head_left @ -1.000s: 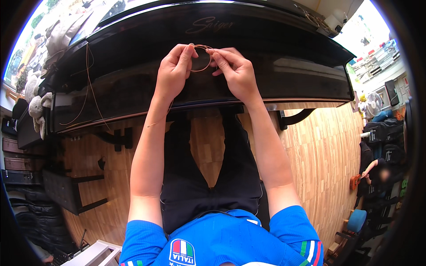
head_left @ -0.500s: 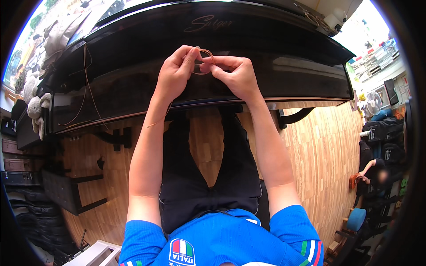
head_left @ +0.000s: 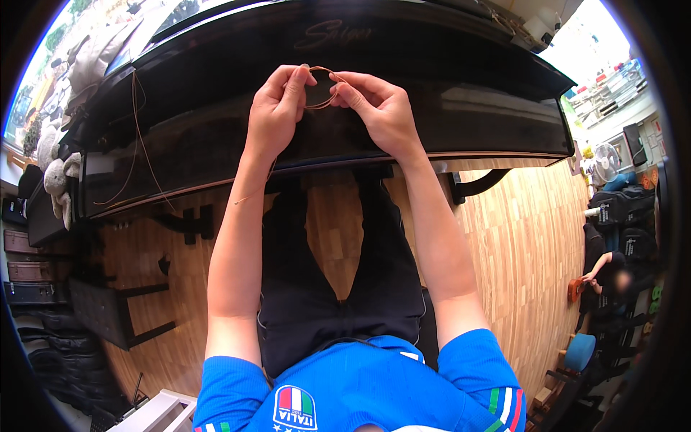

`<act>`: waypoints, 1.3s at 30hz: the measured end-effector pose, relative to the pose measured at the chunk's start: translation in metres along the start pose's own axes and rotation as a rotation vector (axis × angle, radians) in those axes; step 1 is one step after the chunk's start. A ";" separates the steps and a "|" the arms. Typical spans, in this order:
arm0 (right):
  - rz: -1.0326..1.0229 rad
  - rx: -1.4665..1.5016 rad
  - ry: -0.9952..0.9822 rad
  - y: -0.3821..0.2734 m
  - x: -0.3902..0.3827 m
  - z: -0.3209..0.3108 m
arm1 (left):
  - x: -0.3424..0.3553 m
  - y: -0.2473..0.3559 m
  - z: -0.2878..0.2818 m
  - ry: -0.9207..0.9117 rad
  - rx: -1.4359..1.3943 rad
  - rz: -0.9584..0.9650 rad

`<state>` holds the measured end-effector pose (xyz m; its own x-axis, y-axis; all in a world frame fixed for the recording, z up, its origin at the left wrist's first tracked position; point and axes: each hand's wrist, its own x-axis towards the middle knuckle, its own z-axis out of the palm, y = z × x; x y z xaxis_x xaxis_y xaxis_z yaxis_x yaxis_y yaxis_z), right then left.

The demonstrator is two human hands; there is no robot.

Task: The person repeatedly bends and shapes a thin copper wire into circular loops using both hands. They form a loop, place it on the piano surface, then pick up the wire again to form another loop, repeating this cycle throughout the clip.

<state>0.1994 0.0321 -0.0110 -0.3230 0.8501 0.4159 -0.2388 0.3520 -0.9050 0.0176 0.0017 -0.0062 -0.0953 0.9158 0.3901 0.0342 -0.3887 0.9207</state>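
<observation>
My left hand [head_left: 277,108] and my right hand [head_left: 383,115] are raised in front of the black piano [head_left: 475,126]. Between them is a small loop of thin bronze-coloured wire string [head_left: 317,107]. Thumb and fingers of my left hand pinch the loop's left side, while my right thumb and fingertips close on its right side. A loose tail of the string hangs past my left wrist and along the forearm. How many turns the loop has I cannot make out.
Another loose string [head_left: 137,129] drapes down the piano's left front, beside a grey plush toy [head_left: 57,176]. A black bench [head_left: 108,309] stands at left on the wooden floor [head_left: 504,252]. At far right a person holds a small brown instrument [head_left: 574,289] near a blue stool [head_left: 578,354].
Both hands have shifted slightly up the view. The loop looks wider between them, and my right fingers have moved along its right side.
</observation>
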 end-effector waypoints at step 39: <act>-0.068 -0.150 -0.019 0.004 0.000 -0.002 | 0.000 0.000 -0.004 -0.090 -0.086 0.028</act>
<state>0.2004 0.0342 -0.0145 -0.3284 0.8152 0.4771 -0.1216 0.4644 -0.8772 0.0134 0.0011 -0.0068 -0.0056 0.9084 0.4182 -0.0499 -0.4179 0.9071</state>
